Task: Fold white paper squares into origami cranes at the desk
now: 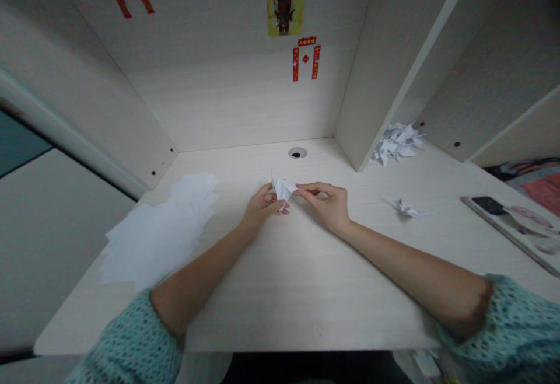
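Observation:
Between my two hands is a small white origami crane (282, 189), held just above the desk. My left hand (261, 204) is closed on its lower left side, with the thumb across the front near the bottom. From the other side my right hand (327, 200) pinches the crane's right-hand point between thumb and index finger. A thin point of folded paper stands up at the upper left. The fingertips behind the paper are partly hidden.
A fanned pile of white paper sheets (153, 238) lies to the left. Right of my hands rests another folded crane (406, 210), with a phone (516, 223) beyond it. Several folded paper pieces (398, 142) are heaped behind the upright divider (376, 80). A cable hole (298, 153) sits at the back.

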`<state>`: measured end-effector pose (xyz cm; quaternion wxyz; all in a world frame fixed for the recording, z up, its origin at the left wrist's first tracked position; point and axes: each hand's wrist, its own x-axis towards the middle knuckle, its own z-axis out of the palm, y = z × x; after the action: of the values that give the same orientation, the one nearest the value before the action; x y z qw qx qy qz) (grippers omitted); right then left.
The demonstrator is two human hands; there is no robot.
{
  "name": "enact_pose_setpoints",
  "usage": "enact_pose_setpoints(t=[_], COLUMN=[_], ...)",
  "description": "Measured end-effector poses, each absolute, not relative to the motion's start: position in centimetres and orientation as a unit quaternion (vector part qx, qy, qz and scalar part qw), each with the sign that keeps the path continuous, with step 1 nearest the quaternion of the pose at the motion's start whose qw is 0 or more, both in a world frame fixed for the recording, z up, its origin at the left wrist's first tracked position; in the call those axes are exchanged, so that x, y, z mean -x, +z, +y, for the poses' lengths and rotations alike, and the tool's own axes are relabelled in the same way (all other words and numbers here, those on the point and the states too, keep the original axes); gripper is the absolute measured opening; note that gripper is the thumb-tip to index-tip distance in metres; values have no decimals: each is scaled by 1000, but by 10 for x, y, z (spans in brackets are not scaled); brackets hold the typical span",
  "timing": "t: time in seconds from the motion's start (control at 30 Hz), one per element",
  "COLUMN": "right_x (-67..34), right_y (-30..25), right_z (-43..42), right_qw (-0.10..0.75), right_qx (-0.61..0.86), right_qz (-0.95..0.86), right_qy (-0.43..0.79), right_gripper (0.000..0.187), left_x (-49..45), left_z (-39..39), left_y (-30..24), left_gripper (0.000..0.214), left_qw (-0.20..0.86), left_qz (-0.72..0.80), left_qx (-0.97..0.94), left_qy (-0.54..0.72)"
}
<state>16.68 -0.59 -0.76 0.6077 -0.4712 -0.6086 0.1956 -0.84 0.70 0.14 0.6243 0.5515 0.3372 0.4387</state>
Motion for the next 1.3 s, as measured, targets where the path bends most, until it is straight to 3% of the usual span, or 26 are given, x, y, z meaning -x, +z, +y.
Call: enact_pose_setpoints(t=[0.4,0.7,1.3], right_x=[-169,-169,-171], right_y=[-7,-7,-5], right_z=[-5,-7,-11], right_qw=[620,619,548], right_qx=[490,448,387], right_qz=[-590,-619,-719], right_qy=[168,180,183], right_gripper=[23,11,43], left_x=[9,10,8], left_z=[7,10,8], left_y=[1,-1,1], left_gripper=[42,41,44], left_qw=[625,616,547], left_qz=[337,350,403], left_qx=[-553,-558,-570], left_qy=[435,432,462])
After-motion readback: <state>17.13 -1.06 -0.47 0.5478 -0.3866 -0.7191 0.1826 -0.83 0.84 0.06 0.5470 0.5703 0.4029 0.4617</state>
